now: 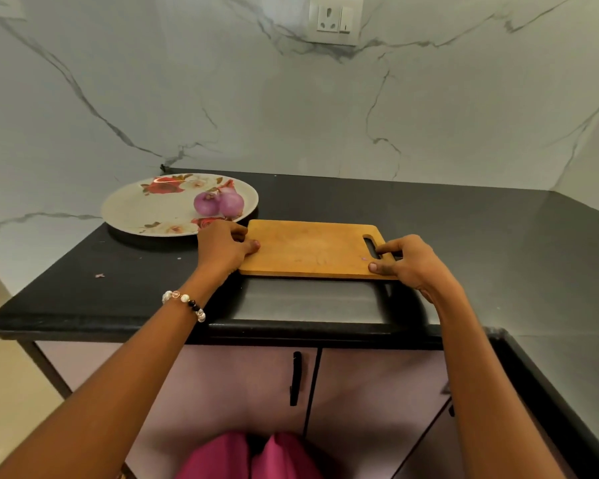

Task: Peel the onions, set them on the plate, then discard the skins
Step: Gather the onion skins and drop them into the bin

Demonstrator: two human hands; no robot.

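Note:
Two peeled purple onions (218, 203) sit side by side on the right part of a floral plate (142, 209) at the back left of the black counter. In front of it lies a wooden cutting board (308, 248), bare on top. My left hand (223, 245) grips the board's left edge, thumb on top. My right hand (407, 259) grips the right end, with a finger through the handle slot and the thumb on the near edge.
The black counter (464, 236) runs right and turns toward me along the right side. A marble wall with a socket (336, 19) rises behind. A small scrap of skin (100, 275) lies near the left front edge. Cabinet doors (242, 385) are below.

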